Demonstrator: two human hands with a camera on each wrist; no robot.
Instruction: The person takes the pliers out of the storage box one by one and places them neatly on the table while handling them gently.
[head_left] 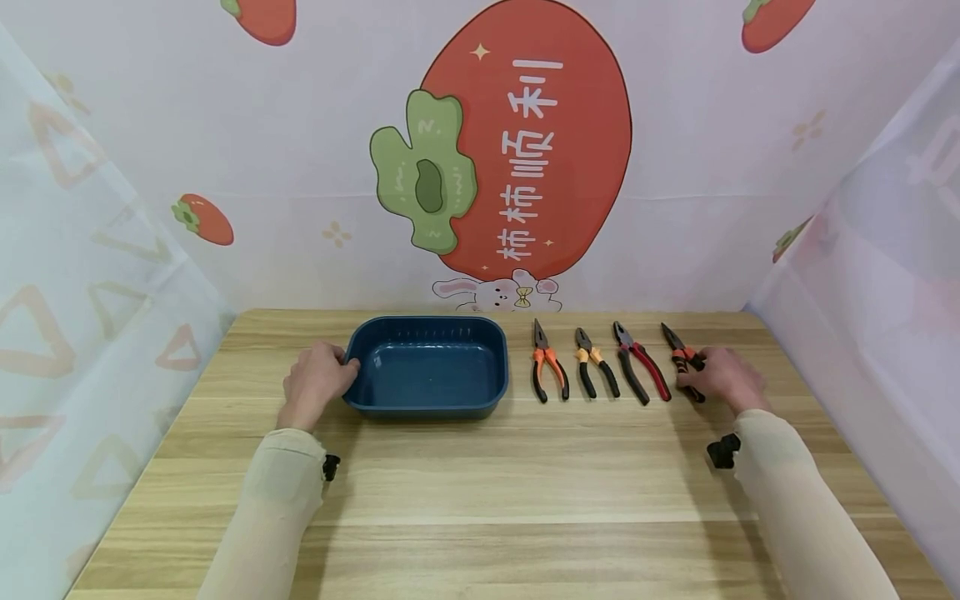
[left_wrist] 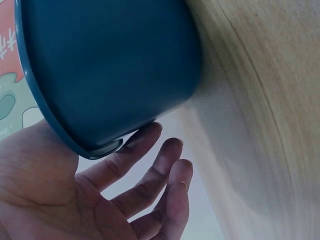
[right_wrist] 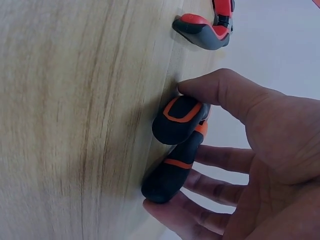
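Observation:
My left hand (head_left: 318, 375) holds the left end of a dark blue plastic tray (head_left: 429, 375), thumb over the rim. In the left wrist view the fingers lie outside the tray's wall (left_wrist: 120, 60), some of them apart from it; the thumb is mostly hidden. At the right end of a row of tools, my right hand (head_left: 726, 377) grips the black and orange handles of needle-nose pliers (head_left: 672, 337). The right wrist view shows the thumb on one handle (right_wrist: 175, 122) and fingers along the other handle (right_wrist: 167, 180). These pliers are at the tabletop.
Between the tray and my right hand lie orange-handled needle-nose pliers (head_left: 540, 337), yellow and black pliers (head_left: 585, 343), and red and black pliers (head_left: 651, 371). They rest on a wood-grain table (head_left: 517, 475). A printed cloth backdrop (head_left: 675, 208) rises behind the table's far edge.

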